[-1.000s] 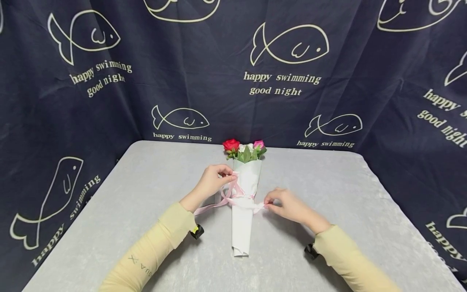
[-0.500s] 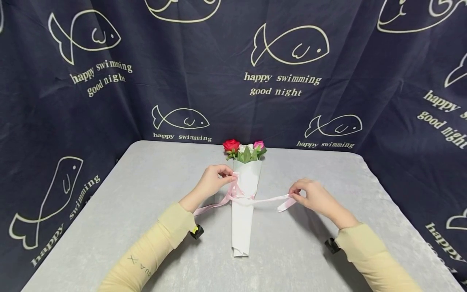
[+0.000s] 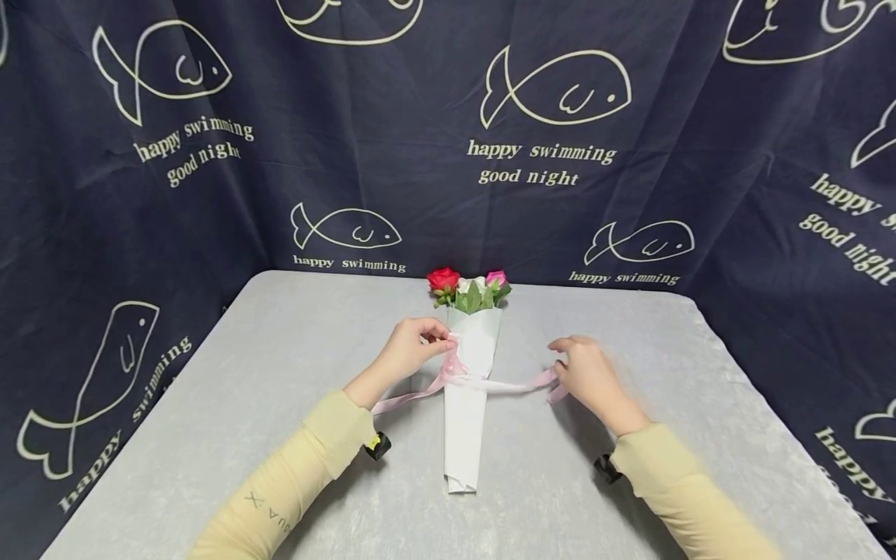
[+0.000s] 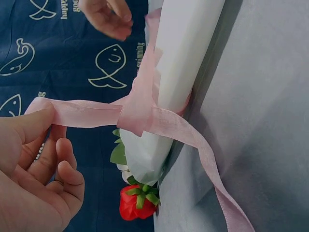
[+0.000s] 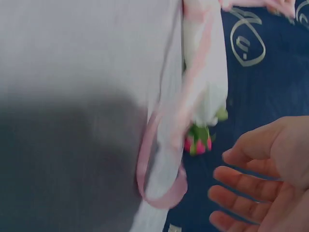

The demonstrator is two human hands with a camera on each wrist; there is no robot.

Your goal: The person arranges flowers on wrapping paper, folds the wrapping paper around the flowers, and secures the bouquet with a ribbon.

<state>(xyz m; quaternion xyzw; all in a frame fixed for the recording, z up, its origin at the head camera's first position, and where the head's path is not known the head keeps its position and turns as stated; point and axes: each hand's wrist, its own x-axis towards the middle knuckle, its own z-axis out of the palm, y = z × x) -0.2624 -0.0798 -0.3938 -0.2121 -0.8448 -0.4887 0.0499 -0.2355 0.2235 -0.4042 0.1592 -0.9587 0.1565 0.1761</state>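
A bouquet wrapped in white paper (image 3: 463,443) lies lengthwise on the table, with a red rose (image 3: 443,278), a white flower (image 3: 470,285) and a pink rose (image 3: 496,277) at its far end. Pink ribbon (image 4: 137,111) is tied round its middle. Between thumb and forefinger, my left hand (image 4: 36,166) pinches a ribbon loop drawn out from the knot. My right hand (image 5: 263,179) has its fingers spread and apart from the ribbon's other end (image 5: 166,199), which hangs curled in the air beside it. That end is blurred in the right wrist view.
A grey cloth-covered table (image 3: 336,498) bears the bouquet. Another ribbon tail (image 4: 212,169) trails left of the wrapper. Behind and at both sides hangs a dark blue curtain (image 3: 434,93) with white fish drawings and lettering.
My right hand first pulled the ribbon end out to the right, drawing the knot tighter, then let go and moved slightly back left. My left hand keeps its pinch in place.
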